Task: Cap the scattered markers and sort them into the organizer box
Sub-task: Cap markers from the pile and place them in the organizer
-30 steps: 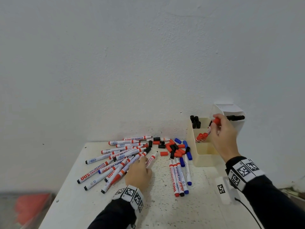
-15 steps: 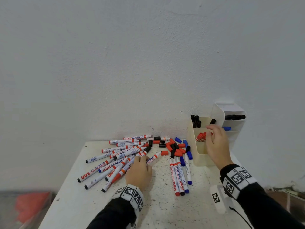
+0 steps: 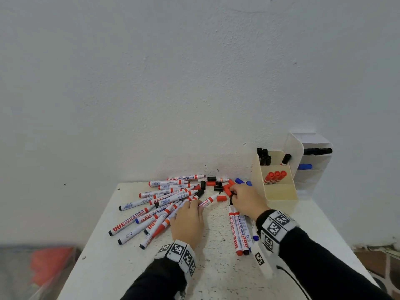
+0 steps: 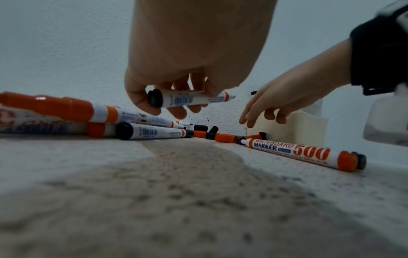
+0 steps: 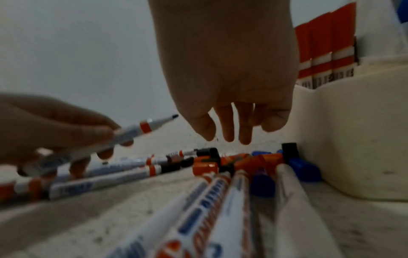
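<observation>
Just above the speckled white tabletop (image 3: 216,267), the left hand (image 4: 183,73) pinches an uncapped white whiteboard marker with a black end plug (image 4: 189,98) in a curled grip, long axis level, bare nib pointing right toward the right hand (image 5: 229,83). That hand hovers with fingers spread and empty over the loose red, black and blue plastic caps (image 5: 245,161) beside the cream plastic organizer box (image 3: 281,192). From above, it hides which cap lies beneath.
</observation>
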Action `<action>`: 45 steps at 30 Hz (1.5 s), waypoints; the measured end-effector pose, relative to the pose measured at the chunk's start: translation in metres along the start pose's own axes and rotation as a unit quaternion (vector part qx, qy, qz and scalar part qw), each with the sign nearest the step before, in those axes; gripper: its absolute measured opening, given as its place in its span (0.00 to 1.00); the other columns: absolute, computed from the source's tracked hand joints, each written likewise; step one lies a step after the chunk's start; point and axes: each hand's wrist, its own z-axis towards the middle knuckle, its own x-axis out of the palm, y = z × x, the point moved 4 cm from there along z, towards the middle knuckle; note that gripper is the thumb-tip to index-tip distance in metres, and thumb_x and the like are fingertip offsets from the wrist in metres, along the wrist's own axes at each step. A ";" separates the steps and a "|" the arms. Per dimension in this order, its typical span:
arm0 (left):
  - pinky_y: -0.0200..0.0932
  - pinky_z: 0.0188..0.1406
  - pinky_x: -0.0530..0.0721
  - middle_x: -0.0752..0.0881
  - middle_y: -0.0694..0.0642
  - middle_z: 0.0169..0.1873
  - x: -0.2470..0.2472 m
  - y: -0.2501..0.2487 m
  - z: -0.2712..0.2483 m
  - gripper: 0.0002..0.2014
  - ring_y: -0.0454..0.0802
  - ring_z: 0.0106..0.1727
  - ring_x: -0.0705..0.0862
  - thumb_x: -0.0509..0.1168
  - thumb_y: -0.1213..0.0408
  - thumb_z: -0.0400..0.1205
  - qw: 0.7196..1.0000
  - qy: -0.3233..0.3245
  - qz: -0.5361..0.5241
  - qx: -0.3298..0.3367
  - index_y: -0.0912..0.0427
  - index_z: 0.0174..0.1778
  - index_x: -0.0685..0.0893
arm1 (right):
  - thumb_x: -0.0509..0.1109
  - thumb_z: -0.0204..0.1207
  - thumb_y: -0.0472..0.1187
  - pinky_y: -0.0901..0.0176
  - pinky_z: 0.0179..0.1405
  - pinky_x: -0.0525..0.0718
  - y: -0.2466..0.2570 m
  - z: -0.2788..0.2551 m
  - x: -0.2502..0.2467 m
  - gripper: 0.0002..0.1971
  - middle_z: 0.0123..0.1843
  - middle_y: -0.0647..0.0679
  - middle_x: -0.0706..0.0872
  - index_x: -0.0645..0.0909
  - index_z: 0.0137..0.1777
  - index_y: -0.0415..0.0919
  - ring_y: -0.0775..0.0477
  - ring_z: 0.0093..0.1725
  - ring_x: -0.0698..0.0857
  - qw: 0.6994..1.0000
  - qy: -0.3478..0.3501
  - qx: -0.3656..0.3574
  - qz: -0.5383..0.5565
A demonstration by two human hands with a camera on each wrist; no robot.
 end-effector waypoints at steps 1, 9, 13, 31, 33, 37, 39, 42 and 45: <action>0.52 0.67 0.74 0.79 0.47 0.60 0.000 -0.001 -0.001 0.18 0.47 0.61 0.78 0.46 0.52 0.88 1.000 -0.001 -0.002 0.003 0.50 0.68 0.73 | 0.57 0.81 0.45 0.47 0.62 0.79 -0.002 0.003 0.004 0.16 0.64 0.44 0.78 0.76 0.65 0.44 0.43 0.63 0.76 0.999 0.005 0.018 -0.046; 0.54 0.64 0.78 0.80 0.49 0.61 0.005 -0.001 -0.001 0.16 0.49 0.60 0.79 0.49 0.53 0.87 1.000 0.011 -0.021 -0.002 0.51 0.67 0.74 | 0.64 0.78 0.52 0.48 0.64 0.76 -0.007 0.009 0.019 0.23 0.73 0.40 0.66 0.70 0.69 0.44 0.39 0.72 0.67 0.990 0.030 0.060 -0.123; 0.53 0.62 0.79 0.80 0.50 0.61 0.005 -0.003 -0.002 0.17 0.49 0.61 0.79 0.49 0.53 0.87 1.000 0.016 -0.014 -0.001 0.52 0.68 0.74 | 0.68 0.76 0.46 0.52 0.54 0.79 -0.001 0.008 0.015 0.16 0.60 0.43 0.77 0.72 0.59 0.42 0.43 0.62 0.75 0.998 0.006 0.028 -0.055; 0.51 0.58 0.81 0.80 0.48 0.58 0.000 -0.009 -0.005 0.18 0.48 0.55 0.81 0.45 0.52 0.88 0.999 -0.007 -0.008 0.035 0.51 0.67 0.74 | 0.61 0.81 0.34 0.75 0.37 0.73 0.022 -0.014 -0.013 0.08 0.45 0.53 0.80 0.78 0.57 0.43 0.55 0.45 0.80 0.954 -0.077 -0.047 0.287; 0.49 0.56 0.82 0.80 0.48 0.58 -0.002 -0.007 -0.005 0.18 0.48 0.55 0.81 0.45 0.52 0.88 0.999 -0.015 -0.019 0.035 0.51 0.68 0.74 | 0.60 0.81 0.34 0.74 0.38 0.74 0.020 -0.015 -0.019 0.08 0.46 0.51 0.81 0.78 0.55 0.43 0.52 0.46 0.81 0.948 -0.099 -0.049 0.298; 0.44 0.52 0.82 0.80 0.47 0.56 -0.007 -0.007 -0.008 0.18 0.46 0.53 0.81 0.46 0.53 0.88 0.998 -0.035 -0.024 0.053 0.52 0.67 0.75 | 0.62 0.81 0.37 0.77 0.35 0.74 0.026 -0.020 -0.011 0.08 0.45 0.55 0.80 0.79 0.57 0.43 0.63 0.40 0.79 0.963 -0.009 -0.073 0.260; 0.44 0.53 0.81 0.80 0.48 0.57 -0.010 -0.007 -0.010 0.18 0.46 0.53 0.81 0.45 0.54 0.88 0.997 -0.037 -0.024 0.056 0.51 0.67 0.75 | 0.63 0.81 0.41 0.74 0.39 0.74 0.026 -0.021 -0.007 0.07 0.43 0.56 0.81 0.79 0.54 0.43 0.64 0.40 0.78 0.961 -0.002 -0.070 0.267; 0.36 0.49 0.79 0.81 0.46 0.57 -0.016 -0.013 -0.016 0.18 0.42 0.52 0.80 0.44 0.52 0.88 0.996 -0.036 -0.018 0.083 0.50 0.67 0.75 | 0.58 0.82 0.53 0.62 0.35 0.73 0.023 -0.021 -0.001 0.19 0.28 0.53 0.78 0.78 0.37 0.41 0.57 0.27 0.75 0.956 0.014 -0.039 0.290; 0.34 0.43 0.76 0.81 0.45 0.58 -0.022 -0.026 -0.024 0.21 0.40 0.54 0.80 0.44 0.47 0.87 0.992 -0.028 0.029 0.116 0.49 0.68 0.74 | 0.56 0.83 0.52 0.59 0.29 0.68 0.020 -0.022 0.005 0.23 0.23 0.51 0.70 0.71 0.26 0.44 0.54 0.23 0.68 0.955 -0.003 0.018 0.295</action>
